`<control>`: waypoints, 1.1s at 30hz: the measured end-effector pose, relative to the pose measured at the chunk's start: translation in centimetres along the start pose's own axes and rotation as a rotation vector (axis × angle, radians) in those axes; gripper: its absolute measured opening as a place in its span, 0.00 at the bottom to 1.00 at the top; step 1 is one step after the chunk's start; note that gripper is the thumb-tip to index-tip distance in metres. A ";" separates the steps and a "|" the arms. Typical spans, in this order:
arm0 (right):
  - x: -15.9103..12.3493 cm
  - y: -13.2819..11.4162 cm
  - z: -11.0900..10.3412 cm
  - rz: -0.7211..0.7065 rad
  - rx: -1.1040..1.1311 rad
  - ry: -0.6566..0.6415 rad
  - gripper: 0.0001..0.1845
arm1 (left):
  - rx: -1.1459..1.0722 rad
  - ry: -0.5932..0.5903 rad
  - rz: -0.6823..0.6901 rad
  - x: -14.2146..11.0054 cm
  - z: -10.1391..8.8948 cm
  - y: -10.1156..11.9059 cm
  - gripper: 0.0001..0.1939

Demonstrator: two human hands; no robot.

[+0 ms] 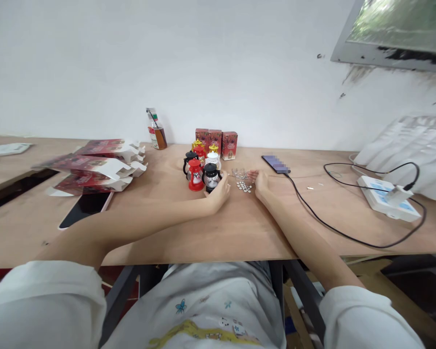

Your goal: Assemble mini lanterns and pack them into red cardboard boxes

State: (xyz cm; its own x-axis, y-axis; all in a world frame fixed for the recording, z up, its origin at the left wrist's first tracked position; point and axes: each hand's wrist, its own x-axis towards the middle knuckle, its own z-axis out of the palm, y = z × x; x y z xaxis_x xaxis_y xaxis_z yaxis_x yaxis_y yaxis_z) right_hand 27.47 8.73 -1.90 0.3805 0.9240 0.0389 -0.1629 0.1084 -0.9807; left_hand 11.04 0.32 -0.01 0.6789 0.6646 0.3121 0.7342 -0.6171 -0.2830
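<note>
My left hand (219,193) is closed around the right side and base of a small black lantern (211,177), which stands upright on the table. Just left of it is a red lantern (195,175). Black, white, red and gold-topped lanterns stand close behind, partly hidden. My right hand (260,183) rests on the tabletop with its fingers stretched leftward, at the edge of a small heap of clear or shiny pieces (241,173). Nothing shows in its grasp. Several small silvery discs (244,186), resembling button cells, lie between my hands.
Red printed boxes (229,145) stand by the wall near a bottle (157,133). Flattened cartons (98,167) overlap a phone (85,209) on the left. To the right are a cabled phone (275,164), a black cable (334,233), a power strip (387,198) and white packaging (410,150).
</note>
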 end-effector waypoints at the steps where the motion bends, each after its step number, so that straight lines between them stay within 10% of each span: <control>1: 0.0 0.0 0.0 -0.001 0.007 -0.002 0.11 | 0.082 -0.028 -0.002 0.0 0.0 0.0 0.18; 13: -0.8 0.4 0.4 -0.112 -0.088 0.008 0.14 | 0.335 -0.038 -0.006 -3.1 -0.9 0.3 0.34; 18: -0.2 -0.3 0.9 -0.304 -0.275 0.047 0.11 | 0.336 -0.010 0.063 -5.6 -1.2 0.4 0.25; 28: 4.1 -5.5 9.4 -0.917 -1.204 -0.212 0.30 | 0.133 -0.023 0.026 -5.3 0.0 -1.1 0.12; 33: 6.4 -6.6 11.0 -0.871 -1.453 -0.255 0.40 | 0.040 -0.047 -0.040 -4.9 0.5 -1.5 0.13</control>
State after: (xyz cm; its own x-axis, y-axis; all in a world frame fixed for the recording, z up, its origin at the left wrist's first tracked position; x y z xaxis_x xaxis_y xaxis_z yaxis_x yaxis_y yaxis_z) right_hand 20.97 18.02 6.96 -0.2654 0.8236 0.5013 0.9509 0.3095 -0.0050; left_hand 6.62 -1.86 -1.57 0.6481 0.7078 0.2812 0.7595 -0.5732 -0.3075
